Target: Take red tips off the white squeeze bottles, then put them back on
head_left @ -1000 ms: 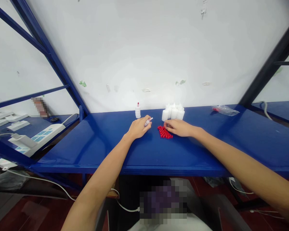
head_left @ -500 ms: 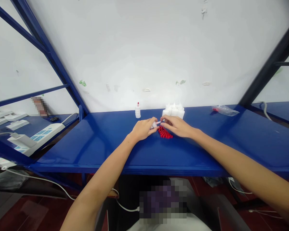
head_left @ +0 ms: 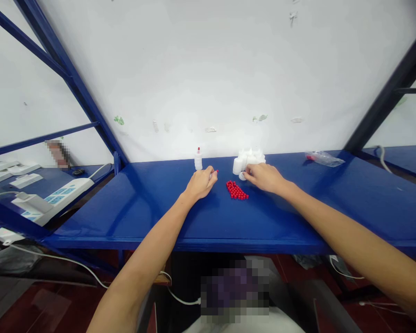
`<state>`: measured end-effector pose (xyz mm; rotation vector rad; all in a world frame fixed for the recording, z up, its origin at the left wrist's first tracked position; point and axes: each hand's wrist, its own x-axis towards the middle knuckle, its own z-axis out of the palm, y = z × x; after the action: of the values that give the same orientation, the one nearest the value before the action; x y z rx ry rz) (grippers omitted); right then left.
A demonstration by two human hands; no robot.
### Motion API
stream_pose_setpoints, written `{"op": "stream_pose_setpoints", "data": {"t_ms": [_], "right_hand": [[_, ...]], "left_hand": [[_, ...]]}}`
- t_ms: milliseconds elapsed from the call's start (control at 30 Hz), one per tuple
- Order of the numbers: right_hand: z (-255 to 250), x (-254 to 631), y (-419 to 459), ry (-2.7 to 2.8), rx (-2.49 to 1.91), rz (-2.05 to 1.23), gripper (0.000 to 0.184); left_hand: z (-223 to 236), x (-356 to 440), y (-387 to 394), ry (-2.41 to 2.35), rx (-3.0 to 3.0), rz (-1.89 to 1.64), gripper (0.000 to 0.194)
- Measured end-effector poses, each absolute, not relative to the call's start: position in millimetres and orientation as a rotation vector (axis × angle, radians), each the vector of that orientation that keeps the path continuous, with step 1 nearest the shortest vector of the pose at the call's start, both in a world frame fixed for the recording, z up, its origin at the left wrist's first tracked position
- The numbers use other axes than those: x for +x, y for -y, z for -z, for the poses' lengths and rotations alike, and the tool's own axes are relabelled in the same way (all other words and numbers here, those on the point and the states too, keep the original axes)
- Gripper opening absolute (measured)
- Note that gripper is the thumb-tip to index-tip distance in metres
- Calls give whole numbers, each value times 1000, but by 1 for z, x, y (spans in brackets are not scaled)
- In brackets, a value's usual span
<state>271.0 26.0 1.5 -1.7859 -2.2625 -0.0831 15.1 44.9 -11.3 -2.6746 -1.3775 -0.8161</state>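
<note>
My left hand [head_left: 200,181] is closed around a small white squeeze bottle; a red tip [head_left: 217,171] shows past the fingers, most of the body hidden. Beside the white bottle group [head_left: 241,162], my right hand [head_left: 263,176] grips another white bottle [head_left: 241,175], whose round end points toward the left. Between the hands lies a cluster of small red caps [head_left: 237,191] on the blue table [head_left: 142,208]. A white bottle with a red tip [head_left: 198,160] stands upright near the wall, just behind my left hand.
A clear plastic bag [head_left: 324,159] with something red in it lies at the back right. Blue posts [head_left: 86,106] rise at the table's left end. A power strip [head_left: 58,196] with white plugs sits on the left. The wall [head_left: 208,69] closes off the back.
The hands have moved apart. My left hand drew left, and its bottle now shows a red tip instead of a white nozzle. My right hand shifted right to the white bottles and grips one.
</note>
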Motion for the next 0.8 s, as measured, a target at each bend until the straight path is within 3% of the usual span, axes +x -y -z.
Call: {"op": "stream_pose_setpoints", "data": {"t_ms": [367,600,800], "right_hand": [[4,272,-29,2136,-1862,84,26],[-10,246,-2,2361,-1155,-148,34],[-6,235,1,2379,-960,-94,34]], "left_hand": [[10,13,-38,1329,-2675,782,24],[7,24,-29,926,-2725,722,29],[5,29,-26,784,-2612,632,21]]}}
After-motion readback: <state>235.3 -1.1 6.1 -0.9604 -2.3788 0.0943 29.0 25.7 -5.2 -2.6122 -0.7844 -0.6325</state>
